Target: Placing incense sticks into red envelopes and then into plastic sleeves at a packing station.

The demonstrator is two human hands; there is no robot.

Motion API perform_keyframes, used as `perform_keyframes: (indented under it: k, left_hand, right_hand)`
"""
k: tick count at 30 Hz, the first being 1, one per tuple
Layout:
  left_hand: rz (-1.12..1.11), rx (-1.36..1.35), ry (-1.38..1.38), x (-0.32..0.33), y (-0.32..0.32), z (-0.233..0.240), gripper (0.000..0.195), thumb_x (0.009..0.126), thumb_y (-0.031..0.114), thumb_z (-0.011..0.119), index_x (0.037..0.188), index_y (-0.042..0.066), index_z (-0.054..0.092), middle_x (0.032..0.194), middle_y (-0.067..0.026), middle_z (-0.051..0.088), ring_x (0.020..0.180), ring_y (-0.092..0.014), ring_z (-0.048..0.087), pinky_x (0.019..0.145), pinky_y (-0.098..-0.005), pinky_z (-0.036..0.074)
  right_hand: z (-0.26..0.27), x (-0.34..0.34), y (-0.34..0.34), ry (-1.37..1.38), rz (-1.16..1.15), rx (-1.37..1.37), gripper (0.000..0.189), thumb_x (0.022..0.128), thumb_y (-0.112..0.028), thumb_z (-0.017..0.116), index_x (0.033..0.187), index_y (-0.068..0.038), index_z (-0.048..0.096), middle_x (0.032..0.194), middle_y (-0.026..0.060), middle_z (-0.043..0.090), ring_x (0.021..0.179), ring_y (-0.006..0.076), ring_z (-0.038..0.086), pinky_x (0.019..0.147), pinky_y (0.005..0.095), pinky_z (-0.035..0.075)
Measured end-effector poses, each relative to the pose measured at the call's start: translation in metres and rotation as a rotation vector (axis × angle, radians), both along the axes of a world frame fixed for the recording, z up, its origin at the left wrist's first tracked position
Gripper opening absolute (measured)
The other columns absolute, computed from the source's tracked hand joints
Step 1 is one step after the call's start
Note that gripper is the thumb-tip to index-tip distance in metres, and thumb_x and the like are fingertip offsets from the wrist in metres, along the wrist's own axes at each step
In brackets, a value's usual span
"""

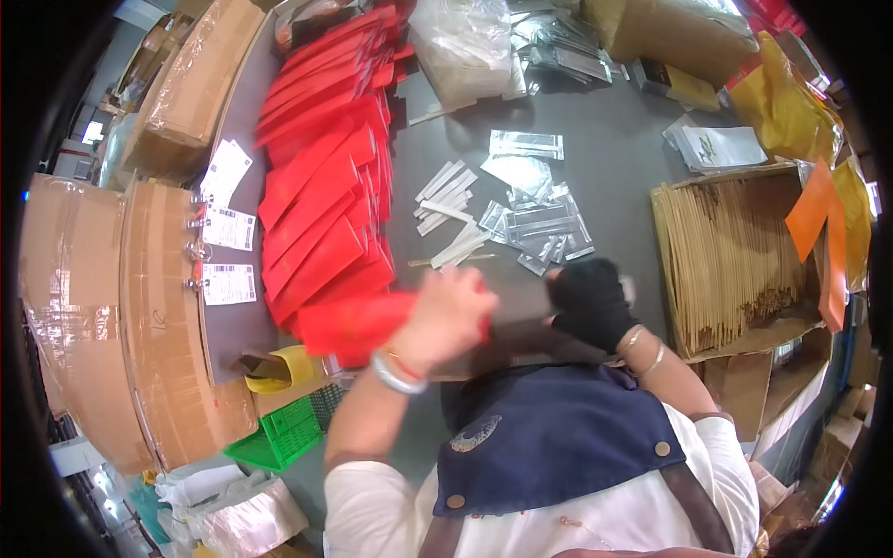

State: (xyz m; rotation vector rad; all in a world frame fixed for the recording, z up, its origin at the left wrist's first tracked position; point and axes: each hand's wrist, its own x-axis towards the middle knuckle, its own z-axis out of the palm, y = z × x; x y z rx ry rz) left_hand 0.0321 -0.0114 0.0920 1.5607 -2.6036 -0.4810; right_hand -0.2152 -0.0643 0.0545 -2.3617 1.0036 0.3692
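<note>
My left hand point(452, 310), bare and blurred by motion, is closed on a red envelope point(359, 322) at the near end of the stack. A long overlapping pile of red envelopes point(324, 188) runs up the table on the left. My right hand point(593, 300) wears a black fingerless glove and hovers by the near table edge; its fingers are curled and what they hold, if anything, is hidden. Just beyond it lie clear plastic packets point(548, 223) with silvery edges. Thin white strips point(446, 199) lie left of the packets, beside a thin wooden stick point(453, 261).
On the right, an open carton point(663, 209) holds tightly packed thin wooden sticks. Orange strips point(813, 209) hang at its side. A clear plastic bag point(464, 49) and more packets point(568, 56) stand at the back. Clipped labels point(229, 284) and cardboard boxes point(157, 314) line the left edge.
</note>
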Motion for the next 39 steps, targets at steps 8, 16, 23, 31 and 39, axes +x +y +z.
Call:
perform_keyframes:
  k: [8, 16, 23, 31, 39]
  left_hand:
    - [0.679, -0.337, 0.132, 0.041, 0.023, -0.055, 0.056, 0.071, 0.027, 0.08, 0.117, 0.001, 0.062, 0.13, -0.0218, 0.05, 0.12, -0.04, 0.047, 0.102, -0.0501, 0.038]
    - [0.87, -0.059, 0.339, -0.008, 0.059, -0.114, 0.103, 0.065, 0.047, 0.085, 0.143, 0.001, 0.037, 0.147, -0.0236, 0.032, 0.139, -0.044, 0.025, 0.114, -0.0604, 0.013]
    - [0.881, -0.035, 0.336, -0.015, 0.055, -0.107, 0.102, 0.066, 0.044, 0.085, 0.144, 0.001, 0.036, 0.149, -0.0242, 0.031, 0.14, -0.045, 0.023, 0.115, -0.0607, 0.012]
    - [0.697, -0.282, 0.269, 0.012, -0.015, -0.116, 0.023, 0.081, 0.021, 0.069, 0.101, 0.009, 0.068, 0.102, -0.0091, 0.062, 0.1, -0.032, 0.056, 0.085, -0.046, 0.042]
    - [0.61, -0.316, 0.182, 0.023, -0.044, -0.114, 0.006, 0.084, 0.017, 0.065, 0.085, 0.011, 0.064, 0.086, -0.0082, 0.061, 0.086, -0.03, 0.059, 0.074, -0.0456, 0.043]
  right_hand:
    - [-0.002, -0.022, 0.011, -0.168, -0.199, -0.358, 0.059, 0.063, -0.042, 0.081, 0.109, -0.009, 0.062, 0.1, 0.0093, 0.061, 0.099, 0.0301, 0.058, 0.091, 0.0447, 0.04]
    - [-0.009, -0.014, 0.012, -0.099, -0.072, -0.328, 0.06, 0.065, -0.046, 0.079, 0.11, -0.011, 0.061, 0.1, 0.0092, 0.061, 0.098, 0.03, 0.057, 0.09, 0.0442, 0.038]
    - [-0.053, 0.036, 0.028, -0.342, 0.021, -0.244, 0.068, 0.065, -0.05, 0.078, 0.117, -0.011, 0.061, 0.108, 0.0099, 0.059, 0.104, 0.0298, 0.055, 0.093, 0.0458, 0.036]
    - [-0.034, -0.02, -0.004, -0.525, -0.356, -0.436, 0.058, 0.066, -0.027, 0.084, 0.116, -0.01, 0.061, 0.112, 0.0143, 0.062, 0.106, 0.0331, 0.057, 0.093, 0.0432, 0.043]
    - [-0.061, -0.275, 0.001, -0.222, -1.211, -0.63, 0.04, 0.085, -0.015, 0.066, 0.122, -0.001, 0.059, 0.116, 0.0133, 0.063, 0.109, 0.0295, 0.061, 0.097, 0.0364, 0.046]
